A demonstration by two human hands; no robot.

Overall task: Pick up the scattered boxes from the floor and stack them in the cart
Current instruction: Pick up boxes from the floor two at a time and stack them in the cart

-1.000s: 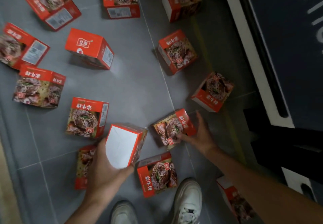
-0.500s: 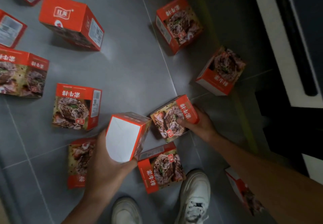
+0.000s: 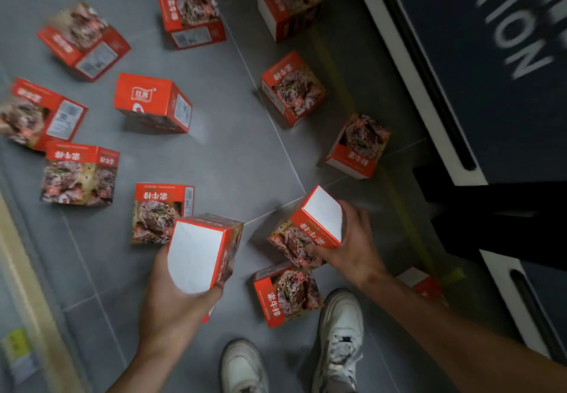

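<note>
Boxes, red cartons printed with a meat dish, are lying scattered over the grey tiled floor (image 3: 233,159), most of them across the upper and left parts of the frame. The left hand (image 3: 175,303) is gripping one box (image 3: 202,254) at lower centre, white face up, fingers wrapped round its lower end. The right hand (image 3: 349,248) is clamping a second box (image 3: 310,233) just right of centre, tilted, apparently lifted off the tiles. Another carton (image 3: 285,294) is sitting just below it, beside the white shoes (image 3: 337,334).

The step in hand looks like gathering, early on, with many boxes left. Next both loads need carrying to the cart. No cart is plainly showing; the dark lettered surface (image 3: 491,55) at upper right cannot be identified, so nothing can be said of its contents.
</note>
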